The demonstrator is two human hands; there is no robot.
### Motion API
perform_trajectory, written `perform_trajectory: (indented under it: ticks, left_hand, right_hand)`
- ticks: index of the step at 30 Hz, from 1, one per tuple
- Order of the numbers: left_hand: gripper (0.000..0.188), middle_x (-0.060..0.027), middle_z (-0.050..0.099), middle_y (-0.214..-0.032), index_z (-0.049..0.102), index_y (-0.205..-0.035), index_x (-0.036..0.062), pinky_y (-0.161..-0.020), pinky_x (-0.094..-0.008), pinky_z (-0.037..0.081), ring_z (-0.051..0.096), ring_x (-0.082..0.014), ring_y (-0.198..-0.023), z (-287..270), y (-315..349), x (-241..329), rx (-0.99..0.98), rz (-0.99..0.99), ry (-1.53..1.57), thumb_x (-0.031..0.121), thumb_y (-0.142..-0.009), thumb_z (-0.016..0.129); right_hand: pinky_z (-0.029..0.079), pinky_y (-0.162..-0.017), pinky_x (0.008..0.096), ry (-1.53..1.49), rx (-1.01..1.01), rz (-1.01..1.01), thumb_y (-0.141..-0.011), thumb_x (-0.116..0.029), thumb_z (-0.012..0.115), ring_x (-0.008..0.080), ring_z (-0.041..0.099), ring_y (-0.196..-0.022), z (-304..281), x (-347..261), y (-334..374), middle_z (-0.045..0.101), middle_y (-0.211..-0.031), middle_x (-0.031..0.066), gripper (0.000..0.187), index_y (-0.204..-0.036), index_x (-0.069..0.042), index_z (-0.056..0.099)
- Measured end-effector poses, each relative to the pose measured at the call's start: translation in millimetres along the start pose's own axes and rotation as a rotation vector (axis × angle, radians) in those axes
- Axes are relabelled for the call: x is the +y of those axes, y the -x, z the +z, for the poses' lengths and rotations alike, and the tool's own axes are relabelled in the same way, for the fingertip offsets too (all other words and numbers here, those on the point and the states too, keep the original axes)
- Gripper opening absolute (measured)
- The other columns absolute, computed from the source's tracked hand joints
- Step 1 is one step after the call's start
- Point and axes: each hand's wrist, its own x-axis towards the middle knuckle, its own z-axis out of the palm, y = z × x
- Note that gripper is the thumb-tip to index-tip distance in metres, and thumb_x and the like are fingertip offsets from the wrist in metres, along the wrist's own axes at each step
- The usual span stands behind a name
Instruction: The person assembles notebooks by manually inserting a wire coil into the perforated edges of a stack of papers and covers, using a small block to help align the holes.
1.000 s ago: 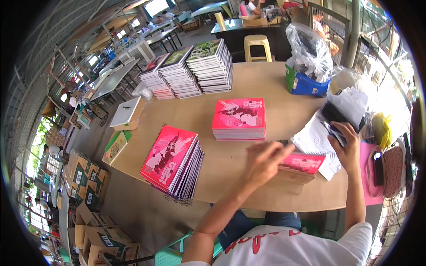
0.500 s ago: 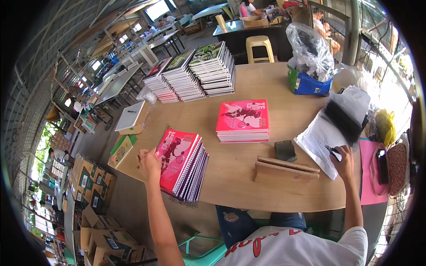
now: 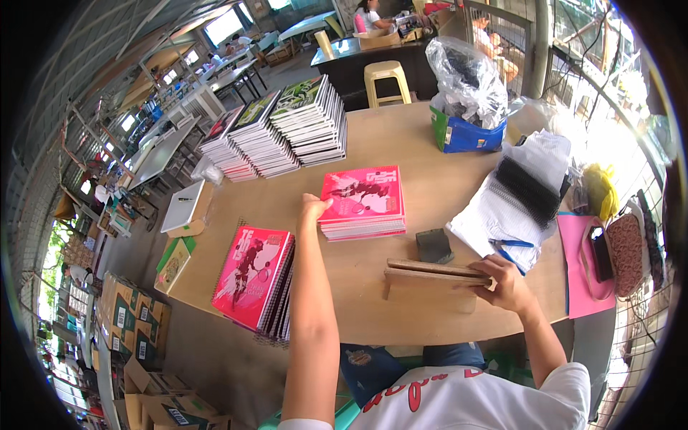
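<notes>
My left hand point(image 3: 314, 208) reaches to the left edge of a squared stack of pink-covered notebooks point(image 3: 364, 197). Its thumb lies by the top cover and its fingers are closed at the edge. My right hand point(image 3: 504, 282) grips the right end of a slotted wooden stand point(image 3: 430, 274), two upright boards with a narrow gap. Just beyond that hand, blue-handled pliers point(image 3: 510, 251) rest on white paper. Another stack of pink spiral notebooks point(image 3: 252, 276) leans fanned out at the table's left front edge, with its wire coils showing.
A dark block point(image 3: 435, 246) sits behind the stand. Tall stacks of notebooks point(image 3: 312, 122) fill the back left. A blue-green box point(image 3: 469, 136) holding plastic stands at the back right. Black wire coils point(image 3: 529, 188) lie on the paper. A pink folder point(image 3: 579, 276) and a pouch point(image 3: 625, 254) lie right.
My left hand has moved from the fanned notebooks rightward to the squared stack. My right hand has let go of the pliers and taken hold of the wooden stand. The view has shifted.
</notes>
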Motion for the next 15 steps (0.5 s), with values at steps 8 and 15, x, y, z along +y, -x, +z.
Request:
perform_trajectory:
  ticks: [8,15]
  left_hand:
    - [0.026,-0.0076,0.067,-0.084,0.049,-0.094,0.0025,-0.070,-0.0280,0.049,0.064,-0.0140,-0.080,-22.5,151.5,93.4,0.180,0.749,0.787,-0.006,-0.087,0.073]
    - [0.063,-0.0159,0.063,-0.133,0.044,-0.145,-0.0020,-0.090,-0.0229,0.049,0.063,-0.0125,-0.107,-29.4,237.9,21.3,-0.026,0.593,1.249,-0.010,-0.088,0.069]
  right_hand:
    - [0.051,-0.095,0.0405,-0.095,0.485,0.128,-0.068,-0.017,0.091,0.0330,0.057,-0.124,-22.4,-5.0,-26.6,0.052,-0.141,0.0164,0.076,-0.136,-0.006,0.059]
    - [0.055,-0.066,0.0315,-0.490,0.338,-0.057,-0.091,0.001,0.070,0.0187,0.070,-0.071,12.2,-65.7,-90.4,0.069,-0.079,0.0130,0.014,-0.105,0.001,0.069]
